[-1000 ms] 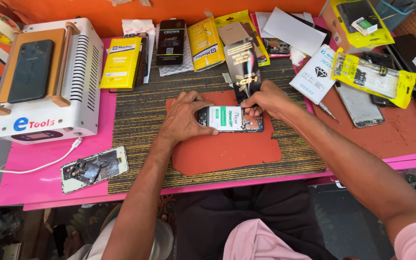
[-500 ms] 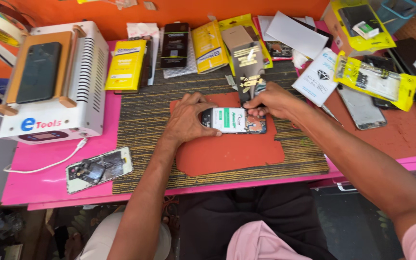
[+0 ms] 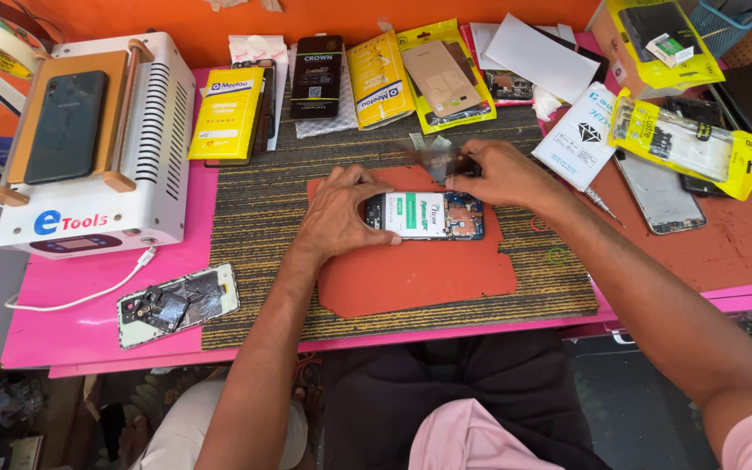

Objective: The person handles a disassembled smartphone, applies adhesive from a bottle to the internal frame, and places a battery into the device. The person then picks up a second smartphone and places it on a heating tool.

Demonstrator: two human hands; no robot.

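An opened phone (image 3: 433,216), its back off and its white-and-green battery showing, lies on a red mat (image 3: 411,278). My left hand (image 3: 341,213) grips the phone's left end and presses it onto the mat. Just above the phone's top edge, my right hand (image 3: 498,174) pinches a small dark piece (image 3: 441,161). The piece is blurred by motion, so I cannot tell what it is.
A white heating machine (image 3: 145,174) with a dark phone on top stands at the left, and a cracked screen panel (image 3: 176,300) lies in front of it. Yellow part packets (image 3: 228,113), a phone frame (image 3: 659,191) and a small screwdriver (image 3: 602,204) lie around the striped mat (image 3: 254,226).
My right hand has come down from holding a long strip upright above the phone to just over its top edge. The left hand has stayed on the phone.
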